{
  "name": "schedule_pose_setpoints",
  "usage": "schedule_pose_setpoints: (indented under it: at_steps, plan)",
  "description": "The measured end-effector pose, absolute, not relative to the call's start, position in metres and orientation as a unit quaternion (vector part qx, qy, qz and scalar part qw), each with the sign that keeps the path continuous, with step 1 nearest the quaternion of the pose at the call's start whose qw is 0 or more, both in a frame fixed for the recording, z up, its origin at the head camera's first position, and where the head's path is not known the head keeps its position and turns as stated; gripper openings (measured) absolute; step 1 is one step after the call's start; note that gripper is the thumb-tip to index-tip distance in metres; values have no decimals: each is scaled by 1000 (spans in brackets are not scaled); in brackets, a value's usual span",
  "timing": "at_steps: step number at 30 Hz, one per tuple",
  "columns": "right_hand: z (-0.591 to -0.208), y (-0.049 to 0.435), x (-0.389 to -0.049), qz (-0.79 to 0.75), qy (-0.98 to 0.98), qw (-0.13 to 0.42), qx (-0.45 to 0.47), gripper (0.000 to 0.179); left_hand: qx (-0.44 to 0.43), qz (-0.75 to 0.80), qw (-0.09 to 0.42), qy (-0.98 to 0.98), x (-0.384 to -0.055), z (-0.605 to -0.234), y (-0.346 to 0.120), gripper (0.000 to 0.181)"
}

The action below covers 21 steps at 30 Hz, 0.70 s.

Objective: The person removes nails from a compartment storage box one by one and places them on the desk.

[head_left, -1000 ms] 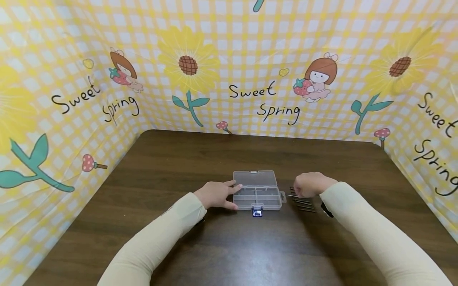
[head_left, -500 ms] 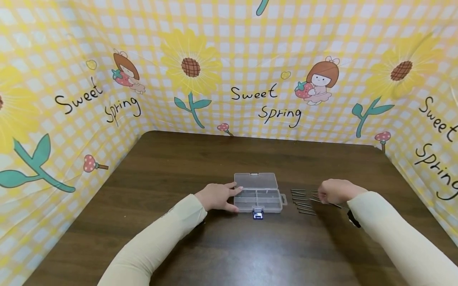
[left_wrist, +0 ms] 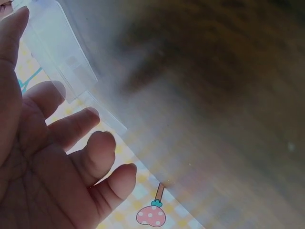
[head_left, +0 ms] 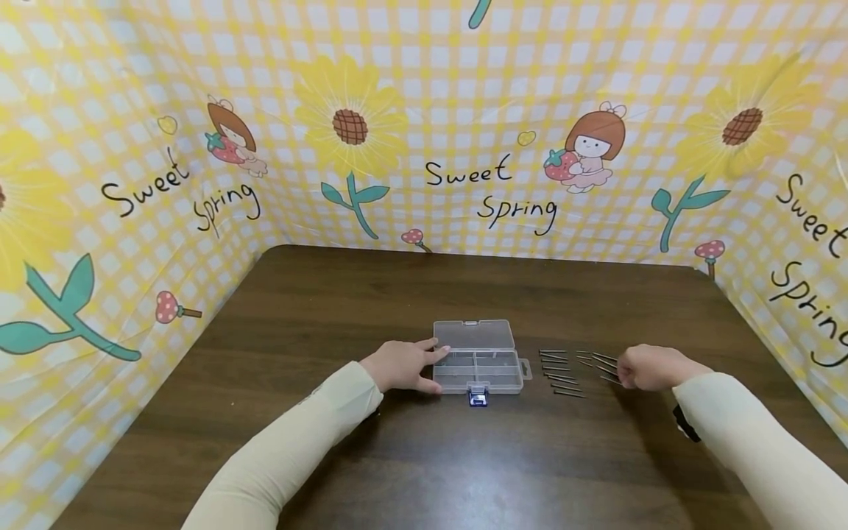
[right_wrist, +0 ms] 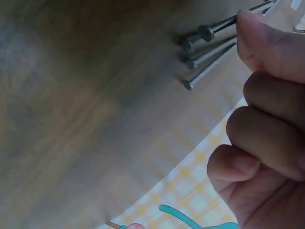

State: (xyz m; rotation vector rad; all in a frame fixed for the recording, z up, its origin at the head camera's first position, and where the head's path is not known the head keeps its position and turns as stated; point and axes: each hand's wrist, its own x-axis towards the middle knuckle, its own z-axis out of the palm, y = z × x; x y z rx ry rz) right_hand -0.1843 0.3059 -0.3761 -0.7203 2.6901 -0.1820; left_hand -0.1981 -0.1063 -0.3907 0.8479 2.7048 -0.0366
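A clear plastic compartment box (head_left: pixel 505 389) stands on the table with its lid (head_left: pixel 473 335) folded back. My left hand (head_left: pixel 402 364) lies at the box's left side, fingers spread, thumb and fingertips touching its edge. To the right of the box, several dark nails (head_left: pixel 560 369) lie in a loose column. Further right lies a smaller group of nails (head_left: pixel 601 362), and my right hand (head_left: pixel 649 368) is at its right end. In the right wrist view, thumb and forefinger pinch a nail (right_wrist: pixel 221 25) just below its head, other nails lying beside it.
The box has a hanging tab (head_left: pixel 526 369) on its right and a blue-marked latch (head_left: pixel 478 397) in front. A brown wooden table (head_left: pixel 371 287) is enclosed by yellow checked cloth (head_left: pixel 384 73) at the back and sides.
My right hand has moved right, from the nail column beside the box to the far end of the smaller group, uncovering the column. The left hand stays at the box.
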Motion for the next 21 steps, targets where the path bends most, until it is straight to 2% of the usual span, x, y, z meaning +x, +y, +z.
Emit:
schedule_pose_setpoints:
  at_steps: [11, 21]
  plan:
    - [-389, 305, -183, -64, 956, 136, -253, 31, 305, -17, 147, 941, -198, -392, -107, 76]
    - [-391, 303, -184, -66, 958, 137, -244, 35, 305, -17, 144, 941, -198, -392, -107, 76]
